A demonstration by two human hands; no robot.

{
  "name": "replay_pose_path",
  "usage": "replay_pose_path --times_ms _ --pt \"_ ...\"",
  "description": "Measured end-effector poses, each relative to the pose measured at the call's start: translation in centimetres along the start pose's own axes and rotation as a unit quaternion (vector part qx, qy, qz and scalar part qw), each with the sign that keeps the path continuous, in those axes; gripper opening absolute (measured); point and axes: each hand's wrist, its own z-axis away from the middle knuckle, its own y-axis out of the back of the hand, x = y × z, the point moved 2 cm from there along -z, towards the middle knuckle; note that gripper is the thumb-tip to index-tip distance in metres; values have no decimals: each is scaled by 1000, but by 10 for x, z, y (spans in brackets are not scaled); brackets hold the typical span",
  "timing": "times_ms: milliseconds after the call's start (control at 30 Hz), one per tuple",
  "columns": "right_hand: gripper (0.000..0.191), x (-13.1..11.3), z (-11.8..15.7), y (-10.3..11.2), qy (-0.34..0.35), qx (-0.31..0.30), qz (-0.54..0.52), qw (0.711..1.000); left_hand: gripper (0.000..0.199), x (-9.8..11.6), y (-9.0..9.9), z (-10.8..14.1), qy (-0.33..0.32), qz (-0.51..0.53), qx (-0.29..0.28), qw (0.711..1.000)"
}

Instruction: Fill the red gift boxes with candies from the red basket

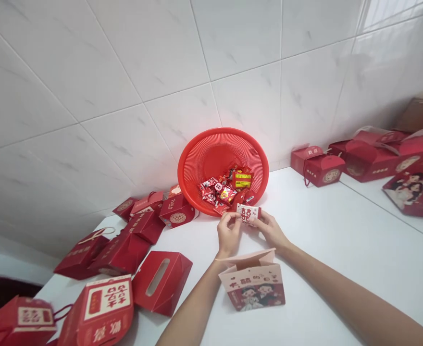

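Note:
Between my two hands is a small white packet with red double-happiness print point(248, 213). My left hand point(229, 233) pinches its left edge, and my right hand point(272, 229) grips its right side. Just behind it, a red plastic basket point(187, 163) leans tilted against the wall. Wrapped candies point(226, 192) in red, white and yellow lie in its lower part. Between my forearms stands a paper gift bag point(253, 283), pink above and red below, with a cartoon couple printed on it. Its top is open; what lies inside cannot be seen.
Several red gift boxes point(125, 250) crowd the left side of the white table point(319, 250). More red boxes point(370, 156) stand along the wall at the right, beside a red bag with a printed couple point(415, 190). A tiled wall point(247, 105) closes off the back.

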Motion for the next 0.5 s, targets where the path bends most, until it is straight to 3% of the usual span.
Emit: replay_pose_path --times_ms 200,500 --pt "58 -4 6 -10 -10 55 12 998 9 13 0 4 -42 -79 -8 996" --pt "61 -2 3 -7 -14 9 88 996 13 7 3 8 -48 -98 12 994"
